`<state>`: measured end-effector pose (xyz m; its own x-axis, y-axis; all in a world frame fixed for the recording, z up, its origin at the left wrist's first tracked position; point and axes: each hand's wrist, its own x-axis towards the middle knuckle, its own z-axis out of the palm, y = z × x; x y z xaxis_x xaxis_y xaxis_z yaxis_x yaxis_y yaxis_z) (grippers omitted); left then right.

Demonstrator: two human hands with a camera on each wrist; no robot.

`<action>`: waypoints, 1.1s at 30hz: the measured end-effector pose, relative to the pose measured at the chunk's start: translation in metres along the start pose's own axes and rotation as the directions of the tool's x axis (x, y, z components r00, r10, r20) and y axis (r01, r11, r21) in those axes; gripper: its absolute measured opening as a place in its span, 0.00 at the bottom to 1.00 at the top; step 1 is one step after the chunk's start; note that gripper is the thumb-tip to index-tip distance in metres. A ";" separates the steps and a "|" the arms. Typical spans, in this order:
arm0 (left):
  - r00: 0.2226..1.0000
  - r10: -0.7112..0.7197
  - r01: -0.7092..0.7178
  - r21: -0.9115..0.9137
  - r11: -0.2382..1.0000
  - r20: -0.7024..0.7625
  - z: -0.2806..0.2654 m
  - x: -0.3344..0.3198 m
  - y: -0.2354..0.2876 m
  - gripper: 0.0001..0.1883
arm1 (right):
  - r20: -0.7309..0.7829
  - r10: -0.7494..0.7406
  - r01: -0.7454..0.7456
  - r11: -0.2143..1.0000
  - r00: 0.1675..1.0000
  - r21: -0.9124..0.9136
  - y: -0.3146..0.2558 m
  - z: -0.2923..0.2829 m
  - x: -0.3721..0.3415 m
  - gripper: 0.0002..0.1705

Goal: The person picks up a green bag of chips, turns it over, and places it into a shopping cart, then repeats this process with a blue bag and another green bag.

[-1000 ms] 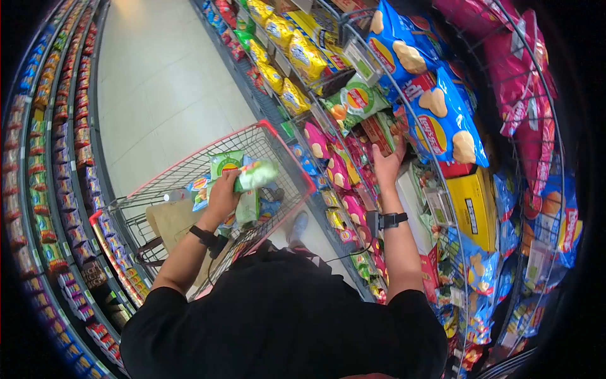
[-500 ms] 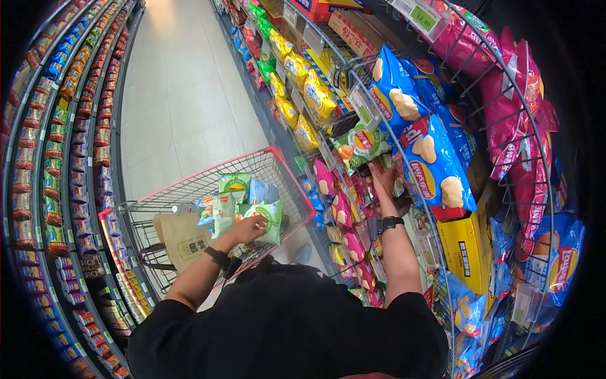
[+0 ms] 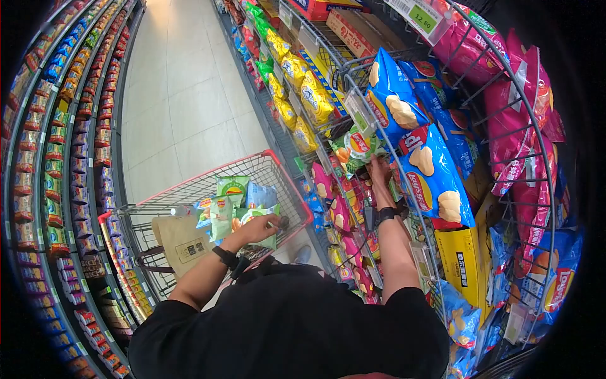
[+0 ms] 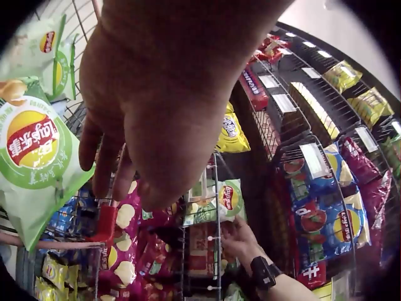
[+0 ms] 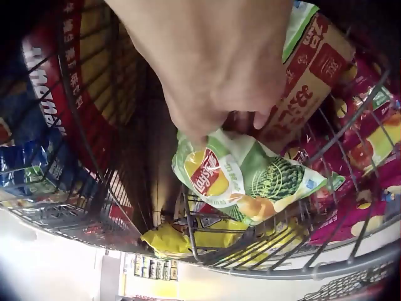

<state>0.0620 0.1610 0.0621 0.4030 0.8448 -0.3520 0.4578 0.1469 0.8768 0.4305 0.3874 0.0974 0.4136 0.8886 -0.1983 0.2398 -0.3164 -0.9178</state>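
In the shopping cart (image 3: 273, 165) several bags of chips lie together, mostly pale green. My left hand (image 3: 260, 228) hovers over the nearest green bag of chips (image 3: 270, 241), its fingers loosely bent and holding nothing. The left wrist view shows these fingers (image 4: 123, 175) hanging down beside a green bag (image 4: 37, 157). On the shelf to the right, my right hand (image 5: 219, 81) pinches the top edge of another green and white bag of chips (image 5: 232, 179) between thumb and fingers. That bag stands tilted in a wire compartment, in front of a brown carton (image 5: 307, 81).
Wire shelf dividers (image 5: 338, 141) surround the right hand. Large blue chip bags (image 3: 435, 174) and pink bags (image 3: 521, 114) fill the racks on the right. A paper bag (image 3: 183, 243) sits at the cart's left end. Packed shelves (image 3: 53, 183) line the aisle's left side.
The left hand has lowered a green bag of chips into the cart, let go and shifted slightly right. The right hand has moved from beside the carton to the green bag on the shelf.
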 end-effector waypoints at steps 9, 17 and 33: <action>0.999 0.025 -0.025 -0.014 1.000 -0.029 -0.011 0.003 0.009 0.19 | 0.023 -0.291 0.290 0.940 0.957 -0.178 -0.004 0.005 -0.025 0.18; 0.963 0.165 -0.199 -0.152 0.968 -0.214 -0.030 0.003 0.044 0.27 | 0.132 -0.575 0.584 0.811 0.807 -0.031 -0.030 -0.022 -0.125 0.11; 0.942 0.326 -0.219 -0.585 0.781 0.083 -0.007 0.010 0.133 0.31 | 0.274 -0.184 0.170 0.983 0.944 0.074 -0.040 -0.067 -0.319 0.22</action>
<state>0.1211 0.1924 0.1773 0.5948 0.8005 -0.0730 -0.1941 0.2311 0.9534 0.3475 0.0943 0.2205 0.1051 0.9881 -0.1126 0.2412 -0.1352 -0.9610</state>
